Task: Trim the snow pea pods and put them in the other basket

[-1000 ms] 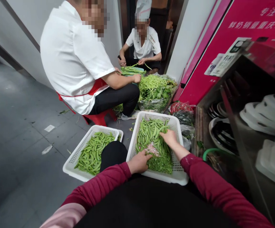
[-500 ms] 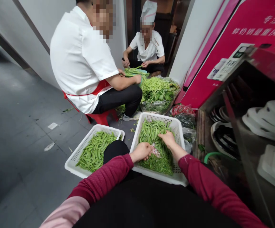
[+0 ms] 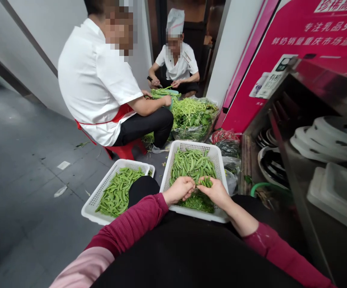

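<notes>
My right hand [image 3: 214, 191] is closed around several green pea pods [image 3: 205, 182], held above the near half of a white perforated basket [image 3: 223, 172]. Beside it, my left hand [image 3: 180, 189] is pinched, its fingertips meeting the pods at my right hand; whatever it grips is too small to make out. Whole pea pods [image 3: 191, 163] fill the far part of this basket, and small green trimmings [image 3: 197, 202] lie in the near part. To the left, a second white basket [image 3: 93, 205] holds more pea pods [image 3: 119, 193], partly hidden by my knee.
A person in white [image 3: 98, 80] sits on a red stool [image 3: 125, 151] ahead left; another in a white hat [image 3: 175, 23] crouches behind. Between them and me stands a bag of leafy greens [image 3: 195, 116]. At right, a metal shelf [image 3: 296, 176] carries white dishes [image 3: 329, 138].
My right hand has come back from the pod pile toward my left hand, now with several pods in it. The view has shifted slightly right.
</notes>
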